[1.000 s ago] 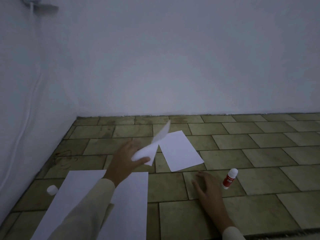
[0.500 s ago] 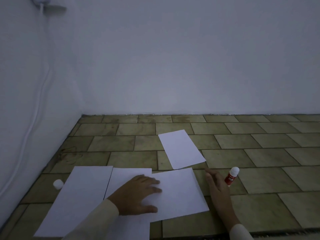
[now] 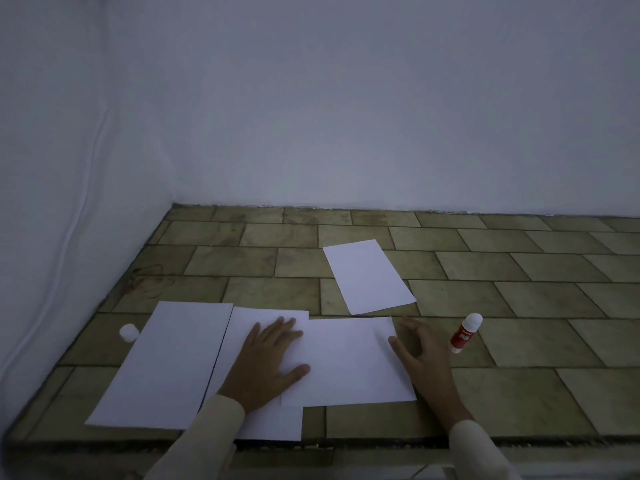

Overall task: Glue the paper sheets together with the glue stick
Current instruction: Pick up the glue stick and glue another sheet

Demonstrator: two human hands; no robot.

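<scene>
The glue stick (image 3: pixel 465 333) sits just right of the right hand (image 3: pixel 420 355), its long axis running near to far with the white cap at the far end, so that hand is clearly nearer. The right hand's fingers are spread and hold nothing, at the right edge of the right sheet (image 3: pixel 349 362). The left hand (image 3: pixel 268 362) presses flat where that sheet overlaps the middle sheet (image 3: pixel 263 317)

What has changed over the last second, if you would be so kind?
The left hand lowered the paper sheet it held aloft, laid it overlapping the middle sheet, and now presses it flat. The right hand slid to its right edge. The glue stick, white cap and far sheet stayed put.
</scene>
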